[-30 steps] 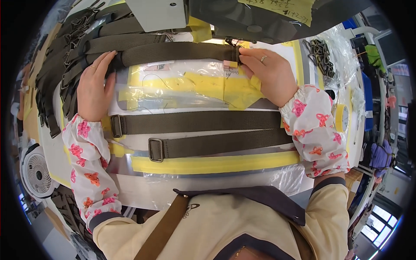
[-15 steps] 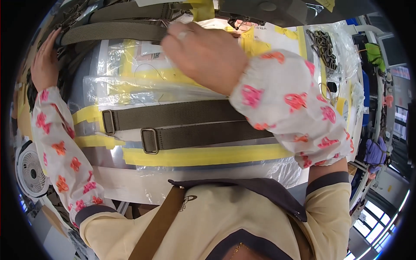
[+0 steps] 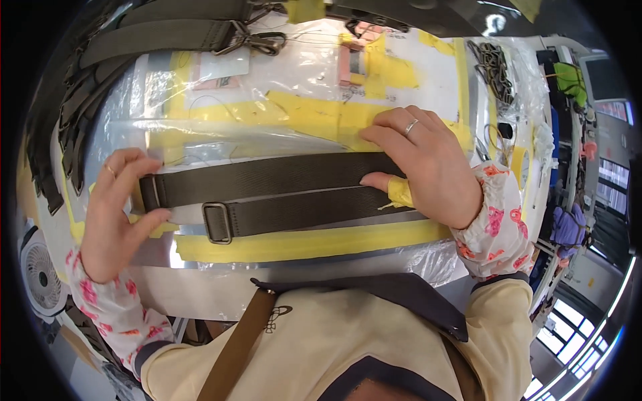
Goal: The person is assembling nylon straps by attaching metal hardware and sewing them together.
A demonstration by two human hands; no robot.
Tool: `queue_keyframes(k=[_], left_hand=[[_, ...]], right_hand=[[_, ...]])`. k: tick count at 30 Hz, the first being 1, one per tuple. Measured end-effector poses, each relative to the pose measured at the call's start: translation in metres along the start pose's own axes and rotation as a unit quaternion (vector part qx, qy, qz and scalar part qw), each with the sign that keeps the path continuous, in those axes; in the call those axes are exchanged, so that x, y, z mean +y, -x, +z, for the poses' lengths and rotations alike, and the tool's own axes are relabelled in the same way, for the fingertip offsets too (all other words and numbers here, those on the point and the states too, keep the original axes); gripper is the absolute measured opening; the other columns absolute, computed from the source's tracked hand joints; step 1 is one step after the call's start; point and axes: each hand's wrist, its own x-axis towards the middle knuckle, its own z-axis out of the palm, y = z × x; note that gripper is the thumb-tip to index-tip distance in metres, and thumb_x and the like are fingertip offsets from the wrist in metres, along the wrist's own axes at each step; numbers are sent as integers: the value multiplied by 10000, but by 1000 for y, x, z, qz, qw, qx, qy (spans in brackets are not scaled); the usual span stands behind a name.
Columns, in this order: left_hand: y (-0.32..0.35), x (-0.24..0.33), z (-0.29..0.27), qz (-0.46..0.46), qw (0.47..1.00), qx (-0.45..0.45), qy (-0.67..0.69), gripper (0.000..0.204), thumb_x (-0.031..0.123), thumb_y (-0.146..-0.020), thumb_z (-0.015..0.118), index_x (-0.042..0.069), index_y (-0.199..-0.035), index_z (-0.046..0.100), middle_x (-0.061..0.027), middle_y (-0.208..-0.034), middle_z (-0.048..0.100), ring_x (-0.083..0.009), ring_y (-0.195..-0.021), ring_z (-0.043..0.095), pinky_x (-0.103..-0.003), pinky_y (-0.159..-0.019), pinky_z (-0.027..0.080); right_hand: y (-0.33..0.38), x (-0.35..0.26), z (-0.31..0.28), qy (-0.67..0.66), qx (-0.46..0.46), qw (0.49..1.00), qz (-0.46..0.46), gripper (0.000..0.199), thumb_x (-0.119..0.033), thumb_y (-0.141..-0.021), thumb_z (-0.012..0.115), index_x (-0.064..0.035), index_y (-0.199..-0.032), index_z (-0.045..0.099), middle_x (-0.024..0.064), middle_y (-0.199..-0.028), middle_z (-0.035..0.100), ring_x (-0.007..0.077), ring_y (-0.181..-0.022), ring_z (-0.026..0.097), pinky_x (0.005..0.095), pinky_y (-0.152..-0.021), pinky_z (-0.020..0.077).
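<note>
Two olive webbing straps lie flat, doubled through a metal buckle.

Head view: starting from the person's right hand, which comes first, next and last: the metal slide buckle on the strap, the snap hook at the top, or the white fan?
From the right hand:
1. Metal slide buckle, to its left on the lower strap.
2. Snap hook, up and left, at the table's far side.
3. White fan, far left, below the table edge.

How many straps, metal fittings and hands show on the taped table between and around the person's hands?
Olive webbing straps lying flat between the hands: 2
Rectangular metal slide buckles on them: 2
Olive strap with metal snap hook at the far edge: 1
Hands: 2, left hand, right hand
Total: 7
</note>
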Motion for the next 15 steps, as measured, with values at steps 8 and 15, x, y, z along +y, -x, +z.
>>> queue_keyframes(k=[8, 15], left_hand=[[-1, 2, 4, -7, 995, 41, -95, 254, -34, -674, 589, -15, -928, 585, -130, -893, 540, -286, -872, 509, -328, -777, 401], [-15, -61, 26, 104, 907, 200, -355, 394, -77, -735, 499, 33, -1104, 583, -78, -1138, 550, -264, -1012, 498, -358, -881, 386]], right_hand=[[22, 22, -3, -100, 11, 994, 45, 285, -154, -599, 712, -58, -766, 502, 54, -762, 505, 261, -738, 476, 360, -679, 376], [31, 36, 0, 49, 137, 989, -32, 243, -64, -622, 699, -31, -819, 560, 74, -824, 555, 271, -763, 537, 339, -618, 433]])
